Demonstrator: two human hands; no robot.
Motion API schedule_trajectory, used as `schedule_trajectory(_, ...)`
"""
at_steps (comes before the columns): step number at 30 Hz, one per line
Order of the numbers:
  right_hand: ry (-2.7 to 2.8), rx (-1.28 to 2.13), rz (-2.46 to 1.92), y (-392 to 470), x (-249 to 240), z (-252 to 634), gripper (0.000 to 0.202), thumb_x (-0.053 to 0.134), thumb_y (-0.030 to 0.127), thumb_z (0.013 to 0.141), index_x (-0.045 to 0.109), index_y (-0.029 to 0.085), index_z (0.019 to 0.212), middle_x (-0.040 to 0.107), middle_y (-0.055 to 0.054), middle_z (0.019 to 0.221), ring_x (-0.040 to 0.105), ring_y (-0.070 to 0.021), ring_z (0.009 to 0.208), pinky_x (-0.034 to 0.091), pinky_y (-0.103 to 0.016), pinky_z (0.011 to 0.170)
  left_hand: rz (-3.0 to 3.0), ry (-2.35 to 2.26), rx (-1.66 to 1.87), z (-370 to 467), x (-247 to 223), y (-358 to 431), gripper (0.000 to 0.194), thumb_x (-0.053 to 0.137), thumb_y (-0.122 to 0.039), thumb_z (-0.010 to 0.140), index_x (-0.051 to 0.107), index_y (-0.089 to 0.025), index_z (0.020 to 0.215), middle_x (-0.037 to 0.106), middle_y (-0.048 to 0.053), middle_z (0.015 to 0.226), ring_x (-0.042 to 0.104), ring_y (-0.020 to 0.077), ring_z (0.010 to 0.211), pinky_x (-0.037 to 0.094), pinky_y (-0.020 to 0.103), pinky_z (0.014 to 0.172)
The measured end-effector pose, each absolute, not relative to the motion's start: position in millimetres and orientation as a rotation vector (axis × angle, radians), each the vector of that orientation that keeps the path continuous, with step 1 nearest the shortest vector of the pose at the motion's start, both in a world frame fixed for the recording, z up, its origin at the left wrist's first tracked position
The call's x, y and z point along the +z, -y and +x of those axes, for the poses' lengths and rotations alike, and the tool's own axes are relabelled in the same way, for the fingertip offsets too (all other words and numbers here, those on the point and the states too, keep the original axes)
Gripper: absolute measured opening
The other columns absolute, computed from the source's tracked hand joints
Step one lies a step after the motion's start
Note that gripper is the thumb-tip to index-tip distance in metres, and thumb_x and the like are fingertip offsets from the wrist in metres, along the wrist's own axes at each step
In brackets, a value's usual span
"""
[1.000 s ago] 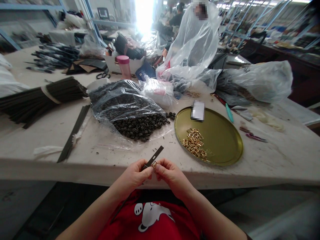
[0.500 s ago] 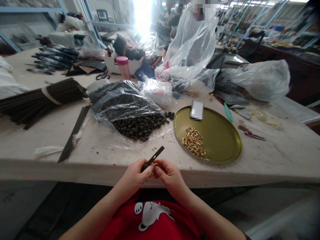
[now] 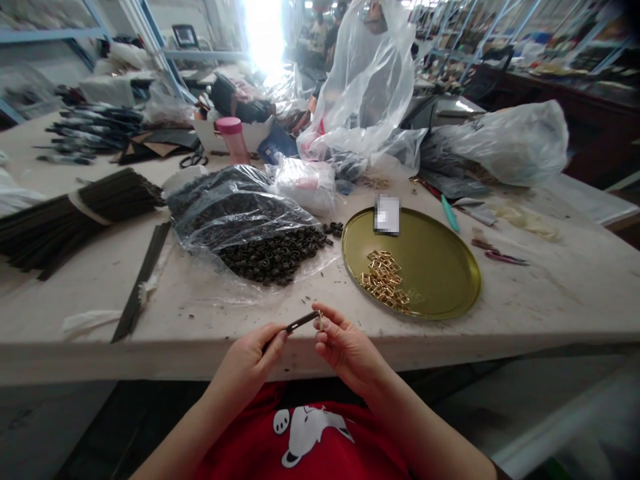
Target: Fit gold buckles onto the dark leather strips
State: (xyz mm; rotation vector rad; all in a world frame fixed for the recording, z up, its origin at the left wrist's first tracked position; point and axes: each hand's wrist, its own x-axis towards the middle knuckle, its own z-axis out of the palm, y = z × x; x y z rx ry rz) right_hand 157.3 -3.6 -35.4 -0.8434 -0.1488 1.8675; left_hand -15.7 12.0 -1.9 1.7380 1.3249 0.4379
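Note:
Between thumb and fingers, my left hand (image 3: 257, 348) grips a narrow dark strap (image 3: 302, 323) with a slot cut in it. The strap's free end points right and reaches my right hand (image 3: 343, 343). A small gold buckle (image 3: 321, 321) is pinched in the right fingertips, touching or very near the strap's end; I cannot tell whether the strap passes through it. More gold buckles (image 3: 384, 283) lie heaped on the left part of a round gold tray (image 3: 440, 280), to the right beyond my hands. Small dark loops (image 3: 273, 257) spill from a clear plastic bag (image 3: 235, 200) ahead.
At the left lie a banded bundle of dark straps (image 3: 75, 213) and a few loose straps (image 3: 143, 283). A pink-lidded bottle (image 3: 233, 141), scissors (image 3: 194, 160) and plastic bags (image 3: 500, 143) stand or lie farther back. A teal-handled tool (image 3: 450, 213) is beyond the tray.
My hands have moved apart slightly. The strap has swung from pointing up and away to pointing right, its end now at the buckle in my right fingers. The view has shifted a little.

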Motion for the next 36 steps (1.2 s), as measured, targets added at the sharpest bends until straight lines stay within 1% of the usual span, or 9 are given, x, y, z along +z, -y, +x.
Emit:
schedule_trajectory(2, 0.104, 1.875, -0.812, 4.0, -33.5, 158.1, 0.038, 0.074, 0.019, 0.063, 0.06, 0.02, 0.099, 0.054, 0.005, 0.07, 0.051, -0.0013, 0.053, 0.047, -0.012, 0.051, 1.763, -1.34, 0.421, -18.0, -2.7, -12.0, 0.024, 0.043, -0.035, 0.085, 0.061, -0.02, 0.084, 0.062, 0.001, 0.073, 0.054, 0.0181, 0.069, 0.038, 0.024, 0.064)
schedule_trajectory(6, 0.046, 1.935, -0.811, 6.2, -30.1, 154.2, 0.041, 0.076, 0.02, 0.059, 0.06, 0.018, 0.097, 0.054, 0.006, 0.065, 0.051, -0.0014, 0.05, 0.046, -0.012, 0.049, 1.822, -1.297, 0.383, -18.9, -5.6, -12.1, 0.023, 0.042, -0.033, 0.086, 0.061, -0.02, 0.086, 0.064, 0.003, 0.083, 0.055, 0.019, 0.077, 0.038, 0.024, 0.069)
schedule_trajectory(10, 0.107, 1.946, -0.856, 13.3, -35.7, 141.8, 0.038, 0.076, 0.024, 0.06, 0.06, 0.017, 0.094, 0.055, 0.005, 0.063, 0.05, -0.0033, 0.05, 0.045, -0.016, 0.049, 1.806, -1.277, 0.387, -9.0, -6.3, -10.1, 0.022, 0.043, -0.031, 0.086, 0.061, -0.021, 0.093, 0.064, 0.004, 0.092, 0.056, 0.021, 0.085, 0.038, 0.027, 0.075)
schedule_trajectory(12, 0.237, 1.868, -0.914, 17.3, -41.4, 136.2, 0.035, 0.074, 0.029, 0.062, 0.06, 0.016, 0.092, 0.056, 0.004, 0.064, 0.049, -0.0045, 0.05, 0.043, -0.018, 0.048, 1.739, -1.253, 0.389, -2.5, -5.3, -8.2, 0.019, 0.043, -0.03, 0.085, 0.058, -0.02, 0.094, 0.064, 0.004, 0.088, 0.056, 0.0205, 0.081, 0.039, 0.027, 0.073)
schedule_trajectory(15, 0.455, 1.689, -0.997, 21.5, -48.1, 132.0, 0.03, 0.069, 0.034, 0.067, 0.06, 0.015, 0.087, 0.057, 0.003, 0.063, 0.048, -0.0059, 0.049, 0.04, -0.02, 0.048, 1.653, -1.218, 0.373, 4.0, -3.7, -6.1, 0.014, 0.045, -0.028, 0.084, 0.054, -0.018, 0.088, 0.062, 0.002, 0.078, 0.055, 0.0184, 0.072, 0.039, 0.025, 0.066)
schedule_trajectory(19, 0.562, 1.601, -1.058, 23.7, -49.1, 132.2, 0.028, 0.067, 0.037, 0.069, 0.056, 0.015, 0.082, 0.055, 0.003, 0.06, 0.049, -0.0073, 0.049, 0.04, -0.021, 0.048, 1.626, -1.18, 0.369, 4.6, -4.2, -5.7, 0.012, 0.046, -0.027, 0.084, 0.052, -0.017, 0.084, 0.06, 0.002, 0.08, 0.054, 0.0175, 0.074, 0.039, 0.024, 0.066)
schedule_trajectory(24, 0.648, 1.532, -1.074, 24.8, -45.5, 132.7, 0.025, 0.063, 0.038, 0.072, 0.05, 0.017, 0.075, 0.054, 0.004, 0.058, 0.049, -0.0074, 0.047, 0.039, -0.021, 0.047, 1.574, -1.106, 0.417, 2.3, -5.7, -4.7, 0.017, 0.042, -0.029, 0.086, 0.052, -0.017, 0.078, 0.058, 0.001, 0.075, 0.054, 0.0161, 0.073, 0.039, 0.025, 0.07)
schedule_trajectory(31, 0.726, 1.529, -1.097, 27.1, -39.9, 131.8, 0.024, 0.061, 0.037, 0.073, 0.049, 0.017, 0.075, 0.054, 0.003, 0.061, 0.05, -0.0077, 0.05, 0.04, -0.022, 0.049, 1.438, -1.123, 0.432, 0.4, -11.2, -4.2, 0.019, 0.045, -0.033, 0.084, 0.053, -0.017, 0.077, 0.058, 0.0, 0.072, 0.051, 0.0147, 0.069, 0.039, 0.024, 0.066)
schedule_trajectory(36, 0.792, 1.486, -1.126, 29.5, -48.0, 131.7, 0.02, 0.058, 0.036, 0.077, 0.051, 0.017, 0.078, 0.055, 0.003, 0.064, 0.05, -0.0076, 0.053, 0.041, -0.021, 0.051, 1.378, -1.096, 0.437, -2.4, -15.1, -4.4, 0.018, 0.046, -0.033, 0.083, 0.05, -0.016, 0.075, 0.053, -0.001, 0.066, 0.048, 0.0129, 0.062, 0.039, 0.023, 0.061)
